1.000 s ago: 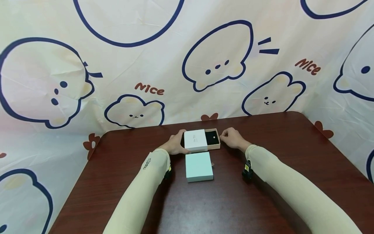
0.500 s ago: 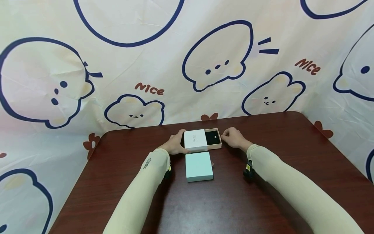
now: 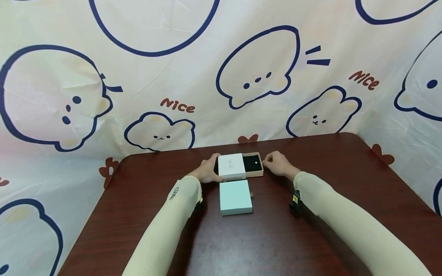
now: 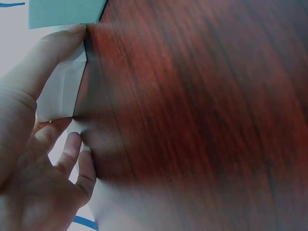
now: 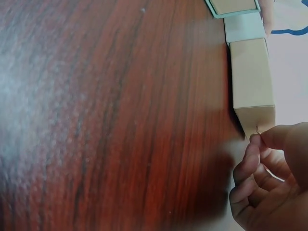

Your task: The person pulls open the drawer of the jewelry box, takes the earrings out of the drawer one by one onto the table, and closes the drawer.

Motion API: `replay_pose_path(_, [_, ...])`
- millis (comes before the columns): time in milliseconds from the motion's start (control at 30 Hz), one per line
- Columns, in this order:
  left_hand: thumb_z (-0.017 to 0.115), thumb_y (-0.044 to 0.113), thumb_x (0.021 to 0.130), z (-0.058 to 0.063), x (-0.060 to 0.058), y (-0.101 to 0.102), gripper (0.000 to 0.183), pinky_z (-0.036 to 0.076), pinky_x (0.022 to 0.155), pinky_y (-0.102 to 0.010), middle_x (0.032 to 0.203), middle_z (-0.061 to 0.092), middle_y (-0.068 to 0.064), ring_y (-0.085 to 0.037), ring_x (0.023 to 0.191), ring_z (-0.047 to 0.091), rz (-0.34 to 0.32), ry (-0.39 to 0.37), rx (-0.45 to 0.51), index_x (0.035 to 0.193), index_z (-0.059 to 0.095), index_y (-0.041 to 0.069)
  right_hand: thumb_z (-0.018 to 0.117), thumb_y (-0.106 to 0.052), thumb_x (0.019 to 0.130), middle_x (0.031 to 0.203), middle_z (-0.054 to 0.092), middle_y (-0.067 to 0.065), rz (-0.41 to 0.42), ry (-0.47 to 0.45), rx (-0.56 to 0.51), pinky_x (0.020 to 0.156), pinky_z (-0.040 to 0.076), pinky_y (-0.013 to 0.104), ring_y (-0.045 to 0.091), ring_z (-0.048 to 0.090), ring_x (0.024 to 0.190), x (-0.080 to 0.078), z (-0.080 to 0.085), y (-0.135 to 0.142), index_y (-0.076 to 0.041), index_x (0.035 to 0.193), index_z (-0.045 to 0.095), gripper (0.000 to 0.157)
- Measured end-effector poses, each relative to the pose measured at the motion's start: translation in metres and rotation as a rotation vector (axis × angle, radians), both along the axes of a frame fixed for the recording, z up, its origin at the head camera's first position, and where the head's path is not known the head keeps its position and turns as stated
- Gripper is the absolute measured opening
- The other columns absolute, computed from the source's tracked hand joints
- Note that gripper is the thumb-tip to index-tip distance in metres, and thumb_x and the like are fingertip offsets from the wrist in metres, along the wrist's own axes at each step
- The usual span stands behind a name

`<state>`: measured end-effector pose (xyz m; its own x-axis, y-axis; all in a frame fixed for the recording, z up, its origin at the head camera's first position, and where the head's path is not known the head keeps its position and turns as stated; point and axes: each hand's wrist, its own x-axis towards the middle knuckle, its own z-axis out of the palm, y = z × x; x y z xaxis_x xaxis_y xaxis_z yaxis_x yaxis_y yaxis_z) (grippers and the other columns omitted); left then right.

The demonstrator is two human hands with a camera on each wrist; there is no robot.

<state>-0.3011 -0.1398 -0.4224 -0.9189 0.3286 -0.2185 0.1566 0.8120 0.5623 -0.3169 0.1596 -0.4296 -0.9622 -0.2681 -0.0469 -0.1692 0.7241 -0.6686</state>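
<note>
A white jewelry box sleeve [image 3: 231,166] lies near the table's far edge, its top printed with small lettering. My left hand [image 3: 206,170] grips this sleeve from its left end, the thumb along the near side. Out of the sleeve's right end sticks a tan drawer [image 5: 252,74], with a black insert [image 3: 251,164] bearing a small, shiny, pale dot. Thumb and forefinger of my right hand [image 3: 277,164] pinch a thin pull tab [image 5: 258,129] on the drawer's end face. Most of the tab is hidden by the fingertips.
A pale teal box [image 3: 235,197] lies just in front of the white one, with a small tab [image 3: 251,194] at its right side. Both stand on a dark reddish-brown wooden table [image 3: 276,241]. A cartoon-printed cloth [image 3: 207,76] hangs behind the table and at its sides.
My right hand has shifted slightly to the right, and the drawer has slid a little further out with it. The left hand and sleeve stay in place.
</note>
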Motion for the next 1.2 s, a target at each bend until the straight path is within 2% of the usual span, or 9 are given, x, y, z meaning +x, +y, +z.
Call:
replay_pose_path(500, [0.084, 0.027, 0.084, 0.001, 0.003, 0.001, 0.102, 0.038, 0.110, -0.052, 0.146, 0.049, -0.019, -0.036, 0.139, 0.035, 0.013, -0.002, 0.015, 0.159, 0.017, 0.015, 0.054, -0.013, 0.102, 0.076, 0.060, 0.005, 0.003, 0.016, 0.009, 0.068, 0.041, 0.030, 0.017, 0.052, 0.069, 0.001, 0.000, 0.004, -0.002, 0.082, 0.069, 0.028])
replay_pose_path(1200, [0.083, 0.028, 0.084, -0.002, 0.001, 0.001, 0.103, 0.037, 0.110, -0.052, 0.146, 0.049, -0.019, -0.036, 0.141, 0.034, 0.010, -0.007, 0.010, 0.160, 0.016, 0.016, 0.055, -0.012, 0.101, 0.071, 0.058, 0.001, 0.013, 0.045, 0.017, 0.069, 0.041, 0.030, 0.016, 0.050, 0.068, -0.001, 0.001, 0.013, -0.002, 0.081, 0.070, 0.026])
